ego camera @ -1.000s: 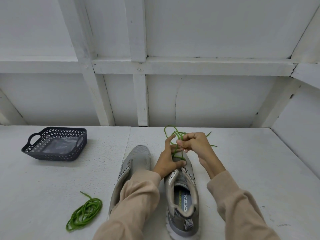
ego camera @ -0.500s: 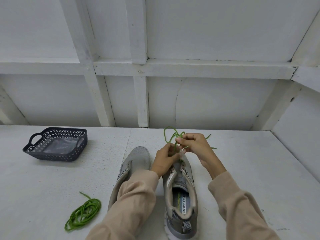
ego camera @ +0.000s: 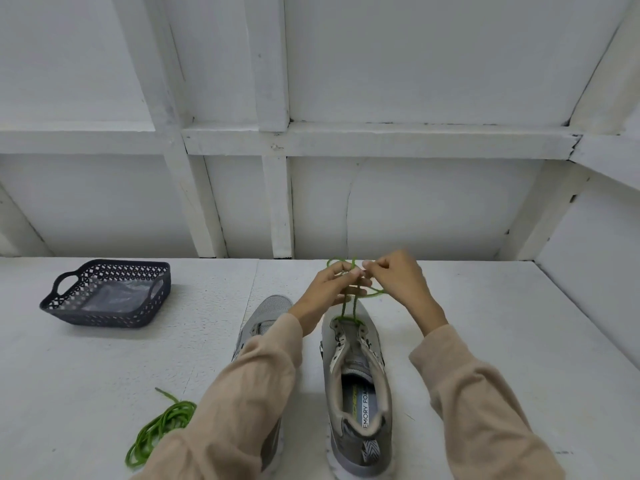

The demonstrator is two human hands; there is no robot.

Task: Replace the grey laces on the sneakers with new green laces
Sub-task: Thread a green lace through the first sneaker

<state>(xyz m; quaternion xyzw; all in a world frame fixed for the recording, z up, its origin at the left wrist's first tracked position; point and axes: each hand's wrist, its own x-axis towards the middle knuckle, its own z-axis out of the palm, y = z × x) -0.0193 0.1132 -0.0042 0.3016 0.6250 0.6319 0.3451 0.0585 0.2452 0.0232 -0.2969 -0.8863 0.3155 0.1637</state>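
Observation:
Two grey sneakers stand side by side on the white table, toes pointing away from me. The right sneaker (ego camera: 356,379) has a green lace (ego camera: 348,308) running through its front eyelets, and both strands rise from there to my hands. Above the toe, my left hand (ego camera: 327,296) and my right hand (ego camera: 398,282) each pinch part of that lace, fingertips almost touching. The left sneaker (ego camera: 266,315) is partly hidden under my left sleeve and shows no lace. A second green lace (ego camera: 157,427) lies coiled at the near left.
A dark perforated basket (ego camera: 69,308) with handles stands at the far left of the table and has a clear plastic bag inside. White panelled walls close off the table at the back and on the right.
Both hands have lifted from the shoe's toe, drawing the green lace upward. Its two strands now stretch up from the front eyelets.

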